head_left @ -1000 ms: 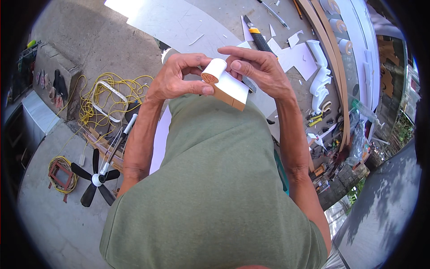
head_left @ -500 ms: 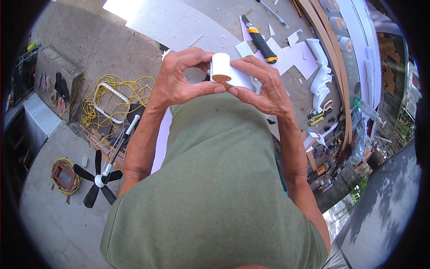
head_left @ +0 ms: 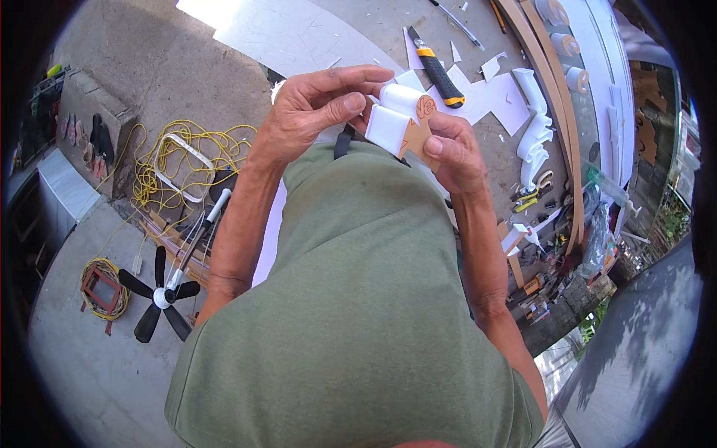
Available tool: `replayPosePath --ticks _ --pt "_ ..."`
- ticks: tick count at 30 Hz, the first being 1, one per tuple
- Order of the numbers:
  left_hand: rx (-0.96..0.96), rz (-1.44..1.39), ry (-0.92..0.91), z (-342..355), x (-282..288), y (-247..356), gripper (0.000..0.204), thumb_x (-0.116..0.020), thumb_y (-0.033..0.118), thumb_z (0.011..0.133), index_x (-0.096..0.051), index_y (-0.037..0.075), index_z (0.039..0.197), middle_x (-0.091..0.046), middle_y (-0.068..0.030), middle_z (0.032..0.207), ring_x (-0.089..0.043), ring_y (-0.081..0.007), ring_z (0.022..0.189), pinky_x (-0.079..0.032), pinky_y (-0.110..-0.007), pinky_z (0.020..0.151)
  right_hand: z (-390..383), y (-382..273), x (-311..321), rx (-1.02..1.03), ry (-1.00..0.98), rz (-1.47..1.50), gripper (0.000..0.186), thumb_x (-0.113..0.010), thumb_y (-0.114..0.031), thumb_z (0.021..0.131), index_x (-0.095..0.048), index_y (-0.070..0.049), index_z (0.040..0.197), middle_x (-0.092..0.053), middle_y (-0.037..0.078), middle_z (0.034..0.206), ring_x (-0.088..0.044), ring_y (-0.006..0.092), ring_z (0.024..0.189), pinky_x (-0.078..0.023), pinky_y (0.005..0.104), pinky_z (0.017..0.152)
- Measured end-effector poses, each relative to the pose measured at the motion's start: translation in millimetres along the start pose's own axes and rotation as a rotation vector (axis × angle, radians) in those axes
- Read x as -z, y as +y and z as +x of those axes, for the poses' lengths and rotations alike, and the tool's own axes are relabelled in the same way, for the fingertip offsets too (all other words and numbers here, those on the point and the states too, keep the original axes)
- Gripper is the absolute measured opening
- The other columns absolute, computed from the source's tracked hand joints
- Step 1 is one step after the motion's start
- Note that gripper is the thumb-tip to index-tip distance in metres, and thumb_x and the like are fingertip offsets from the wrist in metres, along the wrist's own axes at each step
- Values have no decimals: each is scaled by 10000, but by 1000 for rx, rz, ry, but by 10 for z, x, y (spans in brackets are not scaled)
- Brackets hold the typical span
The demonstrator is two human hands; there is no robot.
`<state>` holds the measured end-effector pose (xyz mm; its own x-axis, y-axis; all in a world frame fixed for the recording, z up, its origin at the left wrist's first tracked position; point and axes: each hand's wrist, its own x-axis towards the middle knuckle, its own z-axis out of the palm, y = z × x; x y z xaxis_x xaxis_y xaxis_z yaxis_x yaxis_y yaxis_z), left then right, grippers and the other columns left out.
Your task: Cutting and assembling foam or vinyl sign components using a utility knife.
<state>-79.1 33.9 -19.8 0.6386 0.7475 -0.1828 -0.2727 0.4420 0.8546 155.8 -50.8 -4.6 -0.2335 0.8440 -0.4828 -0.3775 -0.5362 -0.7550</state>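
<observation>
A small curved piece [head_left: 387,131] with smooth white sides and a brown board face is held up in front of my shirt. Writing marks the brown face, which now points right. My right hand [head_left: 458,153] grips that face, its thumb on the board and its other fingers bent behind. At the white end, my left hand [head_left: 310,108] curls round from the left. Its thumb and forefinger stand apart, while lower fingers reach behind the piece, where their contact is partly hidden. Beyond my hands lies a black-and-yellow utility knife [head_left: 438,73] among white offcuts [head_left: 509,103].
A wavy white strip [head_left: 532,127], scissors [head_left: 544,179] and yellow-handled pliers [head_left: 526,200] lie at right on the table. Long brown strips [head_left: 554,82] run beside white rolls [head_left: 565,45]. On the floor at left are tangled yellow cord [head_left: 160,160] and a black-bladed fan [head_left: 162,299].
The piece has turned from upright, white side facing me, to tilted with its brown face to the right. My right hand has shifted onto that face; my left thumb has lifted higher.
</observation>
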Motion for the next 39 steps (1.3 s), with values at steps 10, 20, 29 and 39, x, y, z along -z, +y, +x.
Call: replayPosePath --ticks 10,20,29,39 --pt "114 30 22 51 114 -159 494 -712 215 916 -577 -21 1328 -692 -152 1113 -671 -184 1007 -587 -322 839 64 -23 -109 -39 47 4 550 -747 -330 794 -669 101 1128 -688 159 1001 -657 190 887 -529 297 802" --pt "450 71 -13 116 141 -157 756 -783 325 799 -487 -52 1384 -662 -165 1138 -678 -203 979 -600 -326 836 435 -90 -28 -241 55 -392 466 -755 -381 742 -733 65 874 -647 122 711 -587 162 598 -457 284 531" --pt "509 -119 -37 57 234 -226 603 -828 222 757 -588 -86 1217 -667 -140 1059 -677 -181 910 -604 -303 785 583 -199 -69 -284 -66 -666 462 -714 -428 734 -720 30 796 -604 81 661 -539 151 602 -416 296 551" --pt "475 -178 15 -113 228 -333 481 -833 203 745 -640 -57 1101 -681 -118 970 -686 -173 829 -600 -305 768 704 -207 -78 -332 -207 -743 459 -710 -426 724 -729 30 778 -593 64 661 -532 142 598 -397 273 521"
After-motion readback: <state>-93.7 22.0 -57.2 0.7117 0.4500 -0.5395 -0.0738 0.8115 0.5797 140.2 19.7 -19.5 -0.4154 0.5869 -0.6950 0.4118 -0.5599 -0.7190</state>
